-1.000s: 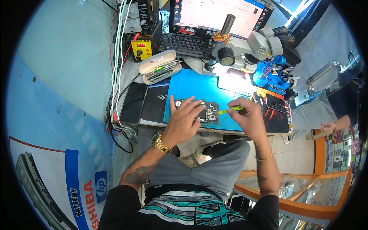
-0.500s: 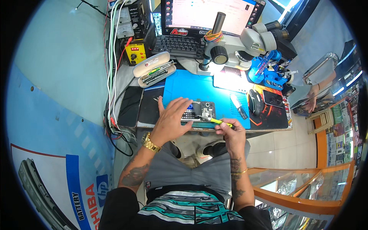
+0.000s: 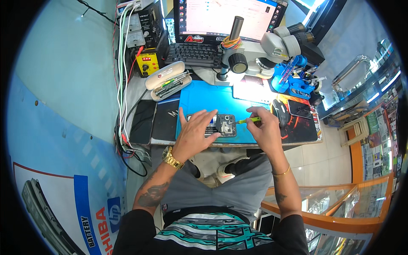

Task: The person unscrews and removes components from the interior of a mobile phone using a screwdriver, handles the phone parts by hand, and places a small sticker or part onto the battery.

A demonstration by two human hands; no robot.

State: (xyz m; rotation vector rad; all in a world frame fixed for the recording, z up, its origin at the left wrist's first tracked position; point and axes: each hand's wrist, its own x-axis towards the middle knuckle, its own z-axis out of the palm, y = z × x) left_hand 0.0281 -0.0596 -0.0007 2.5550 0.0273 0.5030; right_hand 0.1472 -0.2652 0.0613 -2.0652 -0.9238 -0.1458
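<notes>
An opened phone [image 3: 226, 126] with exposed internal parts lies near the front edge of a blue mat [image 3: 195, 95]. My left hand [image 3: 193, 136] rests across the phone's left part, fingers spread, with the thumb by its lower edge, covering much of it. My right hand [image 3: 265, 129] pinches a slim yellow-green tool [image 3: 243, 120], whose tip is at the right part of the phone, beside the exposed boards.
Behind the mat stand a microscope [image 3: 272, 44], keyboard [image 3: 195, 55] and monitor [image 3: 225, 17]. A pen case [image 3: 165, 72], yellow-and-black device [image 3: 146, 63] and cables flank the left. Blue tool holders [image 3: 299, 87], a mouse [image 3: 280, 114] and another phone [image 3: 299, 108] sit at the right.
Since half a second ago my right hand has moved up, bringing the tool from below-right to level with the phone. Another person's hand, earlier at the right, is out of sight.
</notes>
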